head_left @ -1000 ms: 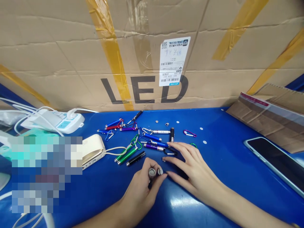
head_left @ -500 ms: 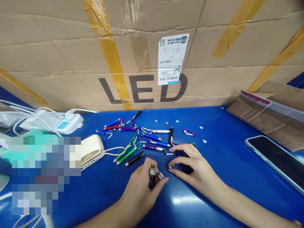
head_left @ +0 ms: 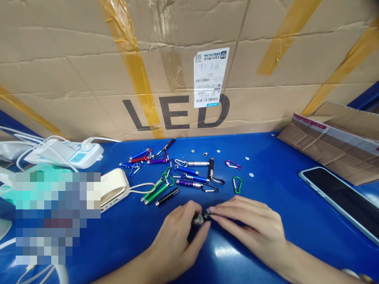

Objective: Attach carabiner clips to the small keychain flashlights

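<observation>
The power bank (head_left: 114, 189) is lying at far left on the blue table (head_left: 281, 165). The left hand (head_left: 174, 234) is gripping a mini flashlight (head_left: 197, 220) just above the table, fingers curling narrowly around its barrel. The right hand (head_left: 254, 228) is pinching a small end piece (head_left: 209, 212) between thumb and forefinger, touching the flashlight's silver end. Judged step: the piece is being mated to the barrel. The next move is calling for straight alignment, then a light twist.

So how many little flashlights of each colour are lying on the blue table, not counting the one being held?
Blue flashlights: 4
Black flashlights: 3
Green flashlights: 2
Purple flashlights: 2
Red flashlight: 1
Silver flashlight: 1
Total: 13 lying loose; the left hand holds one more flashlight, and the right hand pinches a small part at its tip.
</observation>
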`<state>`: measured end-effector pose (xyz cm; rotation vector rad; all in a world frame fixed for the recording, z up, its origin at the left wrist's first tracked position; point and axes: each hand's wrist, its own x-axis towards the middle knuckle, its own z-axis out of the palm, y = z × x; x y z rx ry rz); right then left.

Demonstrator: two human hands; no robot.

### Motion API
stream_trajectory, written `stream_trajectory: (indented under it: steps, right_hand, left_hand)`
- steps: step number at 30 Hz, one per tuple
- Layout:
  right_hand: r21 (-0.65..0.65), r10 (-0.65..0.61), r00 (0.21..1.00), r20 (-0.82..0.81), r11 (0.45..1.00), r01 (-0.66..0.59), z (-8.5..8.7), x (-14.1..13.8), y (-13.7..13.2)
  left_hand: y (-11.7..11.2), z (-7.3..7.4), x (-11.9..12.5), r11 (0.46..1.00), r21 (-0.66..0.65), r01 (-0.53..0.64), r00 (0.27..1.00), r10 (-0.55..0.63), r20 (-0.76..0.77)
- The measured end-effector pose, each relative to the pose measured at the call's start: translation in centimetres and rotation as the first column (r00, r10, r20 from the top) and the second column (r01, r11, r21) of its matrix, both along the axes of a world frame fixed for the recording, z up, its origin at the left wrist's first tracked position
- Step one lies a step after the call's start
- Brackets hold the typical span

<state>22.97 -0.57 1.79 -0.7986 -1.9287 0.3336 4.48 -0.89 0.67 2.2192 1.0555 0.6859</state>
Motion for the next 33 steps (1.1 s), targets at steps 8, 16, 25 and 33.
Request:
stream_trajectory:
  steps: [8, 16, 25, 33]
  right_hand:
    - [0.112, 0.052, 0.987, 0.155, 0.991, -0.07, 0.1, -0.1, -0.5]
    - [0.135, 0.046, 0.973, 0.228, 0.988, -0.078, 0.3, 0.2, -0.4]
    - [-0.022, 0.09, 0.976, 0.2, 0.996, -0.087, -0.2, -0.2, -0.4]
    - [-0.33, 0.011, 0.999, -0.031, 0.944, -0.021, -0.2, -1.3, -0.8]
  left_hand:
    - [0.0, -0.1, 0.0, 0.993, 0.09, 0.072, 0.996, -0.066, -0.063]
    - [0.0, 0.1, 0.1, 0.992, 0.064, 0.105, 0.99, -0.098, -0.102]
    - [-0.1, -0.2, 0.3, 0.984, 0.133, 0.114, 0.973, -0.084, -0.216]
    - [-0.4, -0.6, 0.4, 0.958, 0.252, 0.139, 0.942, -0.049, -0.332]
